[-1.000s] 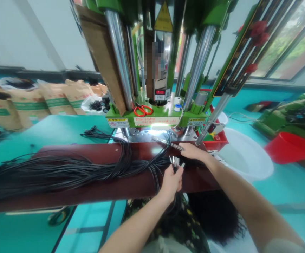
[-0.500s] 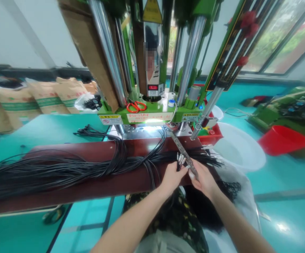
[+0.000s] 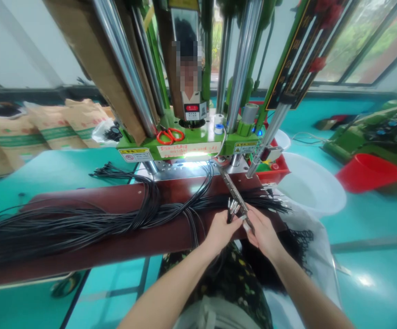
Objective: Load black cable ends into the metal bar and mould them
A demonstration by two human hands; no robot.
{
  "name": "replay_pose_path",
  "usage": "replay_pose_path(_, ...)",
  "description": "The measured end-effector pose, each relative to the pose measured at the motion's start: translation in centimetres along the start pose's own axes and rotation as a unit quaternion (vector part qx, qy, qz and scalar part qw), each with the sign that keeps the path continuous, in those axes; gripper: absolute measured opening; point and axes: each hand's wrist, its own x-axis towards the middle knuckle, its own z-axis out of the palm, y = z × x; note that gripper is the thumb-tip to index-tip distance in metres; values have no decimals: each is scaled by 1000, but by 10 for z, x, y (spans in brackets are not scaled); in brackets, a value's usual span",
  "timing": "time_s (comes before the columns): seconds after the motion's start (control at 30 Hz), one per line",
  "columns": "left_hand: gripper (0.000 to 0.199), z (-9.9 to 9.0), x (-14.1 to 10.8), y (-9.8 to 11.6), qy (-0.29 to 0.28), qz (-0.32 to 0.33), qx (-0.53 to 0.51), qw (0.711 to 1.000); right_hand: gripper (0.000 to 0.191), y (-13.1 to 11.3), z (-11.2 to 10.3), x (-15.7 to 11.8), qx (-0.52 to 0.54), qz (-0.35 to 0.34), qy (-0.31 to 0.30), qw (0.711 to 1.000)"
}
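Observation:
A small bunch of black cables with silvery connector ends (image 3: pixel 233 206) is gripped in my left hand (image 3: pixel 222 232), close to a narrow slotted metal bar (image 3: pixel 232 188). My right hand (image 3: pixel 260 230) is closed at the near end of that bar, thumb and fingers about its edge. The bar slants away toward the lit metal bed (image 3: pixel 181 170) of a green press. Both hands are side by side, almost touching. Long black cables (image 3: pixel 116 221) lie in a thick bundle across the brown board (image 3: pixel 157 244), left of and behind my hands.
The green press (image 3: pixel 140 147) rises ahead on steel columns, with orange-handled scissors (image 3: pixel 170 135) on its ledge. A white basin (image 3: pixel 317 187), a red bucket (image 3: pixel 370 176) and a red bin (image 3: pixel 279 172) are at the right. Paper sacks (image 3: pixel 47 125) stand far left.
The view has shifted slightly, so the press appears a little further left. Both hands keep their holds, with only small finger movement along the metal bar.

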Motion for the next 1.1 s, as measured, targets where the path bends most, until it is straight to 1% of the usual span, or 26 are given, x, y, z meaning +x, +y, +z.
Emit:
replay_pose_path(0.07, 31, 0, -1, 1, -2, -7, -4, 1000, 48, 0, 0, 0, 8, -4, 4, 1000)
replay_pose_path(0.17, 29, 0, -1, 1, -16, 5, 11, 1000, 48, -3, 1, -1, 5, -4, 11, 1000)
replay_pose_path(0.27, 25, -2, -1, -1, -16, 25, 40, 999, 51, -6, 4, -4, -38, -2, 17, 999)
replay_pose_path(0.37, 26, -3, -3, -2, -7, 39, 64, 997, 56, -7, 6, -6, -93, -6, 25, 995)
replay_pose_path(0.43, 28, -4, -3, -1, -5, 51, 65, 997, 58, -7, 7, -7, -100, -7, 22, 995)
replay_pose_path(0.53, 30, -4, -4, 1, -7, 33, 14, 999, 55, -6, 7, -6, -54, 5, 23, 998)
replay_pose_path(0.67, 36, -5, -4, 8, 50, -7, -101, 994, 49, -1, 3, -3, 4, 12, 46, 999)
replay_pose_path(0.7, 35, -5, -4, 10, 51, -22, -114, 992, 49, 0, 1, -2, 10, 13, 49, 999)
replay_pose_path(0.73, 34, -6, -5, 12, 37, -40, -117, 992, 49, 2, 0, -2, 13, 14, 50, 999)
replay_pose_path(0.8, 32, -7, -6, 15, -10, -73, -103, 992, 49, 4, -2, -1, 17, 15, 46, 999)
replay_pose_path(0.87, 29, -8, -6, 17, -51, -89, -81, 991, 47, 5, -4, -1, 14, 13, 36, 999)
replay_pose_path(0.9, 29, -9, -6, 17, -62, -92, -74, 991, 47, 5, -4, -2, 12, 14, 31, 999)
replay_pose_path(1.1, 29, -13, -3, 16, -67, -92, -78, 990, 50, 3, -5, -2, -2, 24, 20, 1000)
